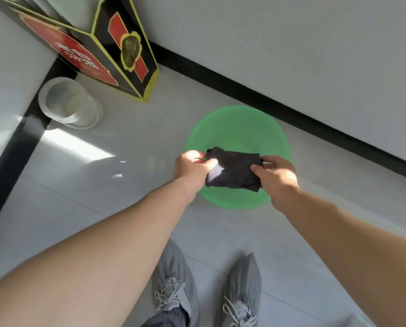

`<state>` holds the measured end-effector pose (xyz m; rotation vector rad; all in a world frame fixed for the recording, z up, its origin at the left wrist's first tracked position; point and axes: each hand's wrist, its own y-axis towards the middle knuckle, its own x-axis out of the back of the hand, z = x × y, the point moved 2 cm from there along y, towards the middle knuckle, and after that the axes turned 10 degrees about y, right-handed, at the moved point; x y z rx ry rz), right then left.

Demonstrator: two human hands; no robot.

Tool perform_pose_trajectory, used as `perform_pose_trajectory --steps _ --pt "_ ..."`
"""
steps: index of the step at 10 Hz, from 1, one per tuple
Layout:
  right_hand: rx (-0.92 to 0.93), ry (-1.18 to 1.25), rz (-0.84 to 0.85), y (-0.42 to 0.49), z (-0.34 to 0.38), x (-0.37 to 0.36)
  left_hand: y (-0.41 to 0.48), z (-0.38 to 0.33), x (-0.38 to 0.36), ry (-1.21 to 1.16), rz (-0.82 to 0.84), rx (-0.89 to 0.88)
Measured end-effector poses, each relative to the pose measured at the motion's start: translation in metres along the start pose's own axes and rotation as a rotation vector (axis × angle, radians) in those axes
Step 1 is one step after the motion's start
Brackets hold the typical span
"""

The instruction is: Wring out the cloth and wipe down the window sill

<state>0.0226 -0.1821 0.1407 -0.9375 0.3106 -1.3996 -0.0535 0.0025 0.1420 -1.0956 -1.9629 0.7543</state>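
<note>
The left hand (192, 167) is closed on the left end of a dark cloth (233, 169), with the thumb pressed over the top of the fabric. The right hand (274, 173) is closed on the opposite end, fingers curled under and thumb on top. The cloth is held bunched and folded between the two hands, above a green basin (238, 125) that stands on the pale floor (117, 197) near a black skirting line.

The cloth is judged to be soft, limp and light, probably damp and somewhat heavier for it, though no dripping can be made out. A grip at the two ends, as now taken, is judged best, so that the ends can be twisted in opposite directions over the basin. A wet fold may slip, so a full-fist hold is advised.

Further out, a clear plastic cup (68, 102) and a black-and-red box (107, 43) stand by the wall. No window sill is seen.
</note>
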Motion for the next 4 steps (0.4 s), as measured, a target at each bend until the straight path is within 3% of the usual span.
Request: perform_pose_trajectory --steps 2,4 --pt "0.092 -0.045 -0.015 0.070 -0.050 -0.024 0.079 0.035 -0.044 0.002 -0.029 0.035" --pt "0.113 -0.254 -0.017 0.078 -0.055 -0.024 0.082 0.041 -0.047 0.188 -0.001 -0.071"
